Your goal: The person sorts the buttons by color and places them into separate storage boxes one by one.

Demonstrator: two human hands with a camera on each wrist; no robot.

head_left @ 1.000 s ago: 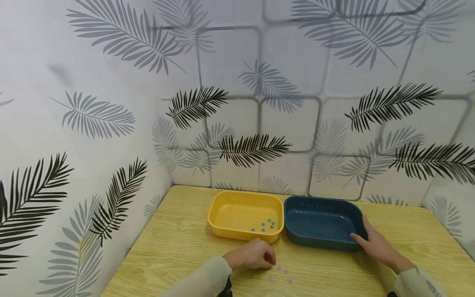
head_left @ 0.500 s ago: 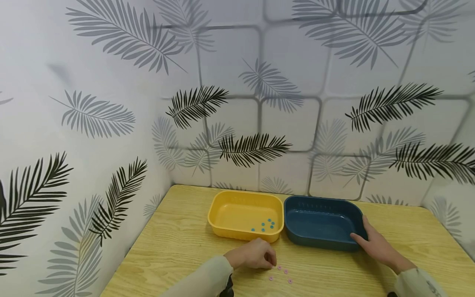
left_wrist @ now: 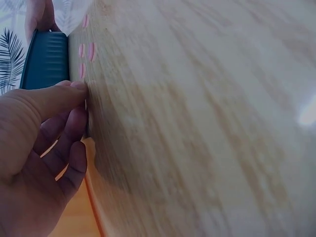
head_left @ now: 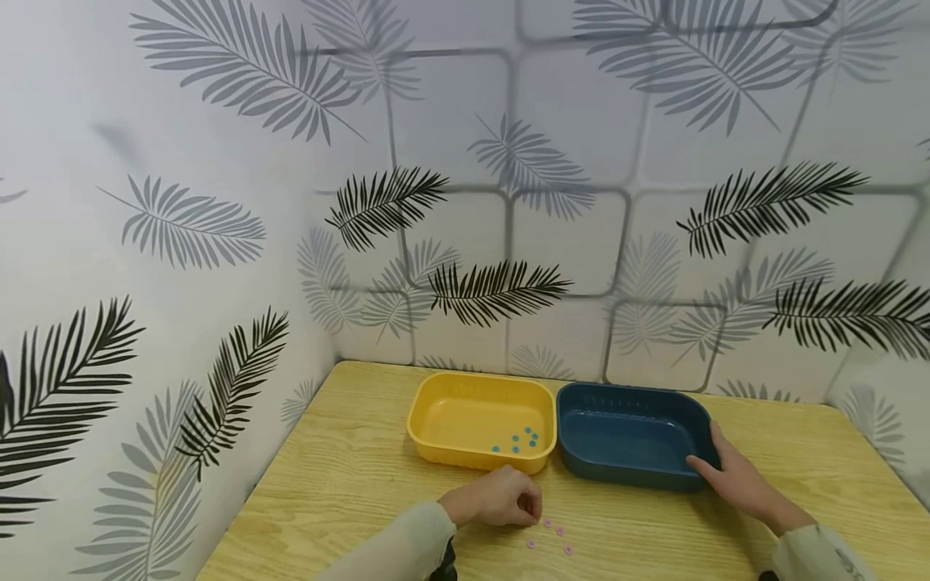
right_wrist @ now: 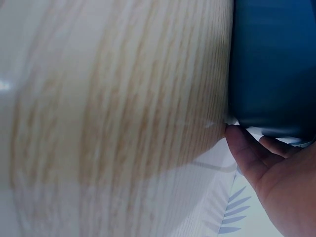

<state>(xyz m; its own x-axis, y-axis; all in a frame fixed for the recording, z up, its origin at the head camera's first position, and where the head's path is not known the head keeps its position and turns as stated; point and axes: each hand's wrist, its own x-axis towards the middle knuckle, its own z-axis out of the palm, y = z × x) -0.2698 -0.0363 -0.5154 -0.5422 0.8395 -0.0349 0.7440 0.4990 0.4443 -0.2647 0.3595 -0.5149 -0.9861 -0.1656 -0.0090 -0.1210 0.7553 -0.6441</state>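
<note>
My left hand is low over the table, thumb and index fingertips together at its surface. They pinch a small pink bead, mostly hidden between the fingertips. Just right of them lie several loose pink ring-shaped beads, which also show as pink beads past the thumb in the left wrist view. My right hand grips the right end of a dark blue plastic tray, thumb over the front rim, fingers along the outer side. In the right wrist view, fingers meet the blue tray at its base.
A yellow plastic tray stands directly left of the blue one, holding several small blue beads toward its right front. The wood-grain table meets a leaf-patterned wall close behind both trays.
A pink bead partly showing at my left fingertips a second ago is now mostly covered by them. Both hands and the trays have stayed practically still.
</note>
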